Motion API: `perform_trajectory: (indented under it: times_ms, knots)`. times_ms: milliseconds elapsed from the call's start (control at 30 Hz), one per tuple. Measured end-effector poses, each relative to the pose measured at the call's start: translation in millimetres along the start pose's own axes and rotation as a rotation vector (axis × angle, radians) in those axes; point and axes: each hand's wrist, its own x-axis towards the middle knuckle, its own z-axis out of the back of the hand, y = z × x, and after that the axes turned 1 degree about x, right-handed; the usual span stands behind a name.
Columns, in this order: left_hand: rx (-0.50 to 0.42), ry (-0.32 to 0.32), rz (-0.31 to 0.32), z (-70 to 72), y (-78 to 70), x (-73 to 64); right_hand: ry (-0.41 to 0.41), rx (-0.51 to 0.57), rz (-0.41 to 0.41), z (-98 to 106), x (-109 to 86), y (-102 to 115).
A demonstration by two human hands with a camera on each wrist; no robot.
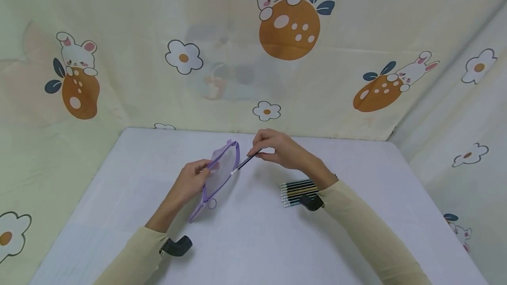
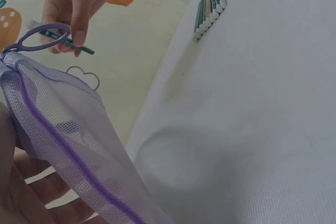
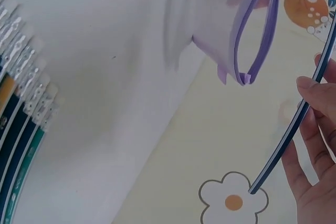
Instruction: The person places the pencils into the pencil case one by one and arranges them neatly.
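A purple mesh zip pouch (image 1: 222,175) is held up over the table by my left hand (image 1: 191,179), thumb and fingers gripping its side. Its mouth gapes toward the right, and a ring pull hangs at the near end of the zip. My right hand (image 1: 279,147) pinches a dark pencil (image 3: 286,142) between thumb and fingers. The pencil slants down to the left, its pale end at the pouch's mouth in the head view; whether it touches the rim I cannot tell. Below my right wrist, a row of several pencils (image 1: 297,191) lies side by side on the table.
The white table (image 1: 245,245) meets a curtain (image 1: 222,96) printed with rabbits and flowers at its back edge. Each sleeve carries a black wrist camera, the right one (image 1: 311,202) close to the pencil row.
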Motion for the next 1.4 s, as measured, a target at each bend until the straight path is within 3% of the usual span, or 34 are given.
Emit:
perform_trajectory:
  times_ms: [233,467,700,933,1400]
  knots:
    - [0.007,-0.005,0.024,-3.2,0.2,0.5,0.051,-0.083,0.031,-10.6,13.4,0.4]
    - [-0.006,0.005,0.011,-3.6,0.0,1.5,0.156,-0.2,0.029,-20.0,27.2,5.8]
    - [-0.015,-0.003,0.0,-2.3,0.1,2.6,0.212,-0.244,0.083,-31.1,44.3,15.7]
    - [-0.039,-0.038,-0.016,-4.0,-3.1,1.3,0.244,-0.25,0.118,-41.7,53.8,24.1]
    - [-0.053,-0.08,0.005,-6.8,-5.2,2.3,0.358,-0.185,0.088,-50.2,63.8,33.5]
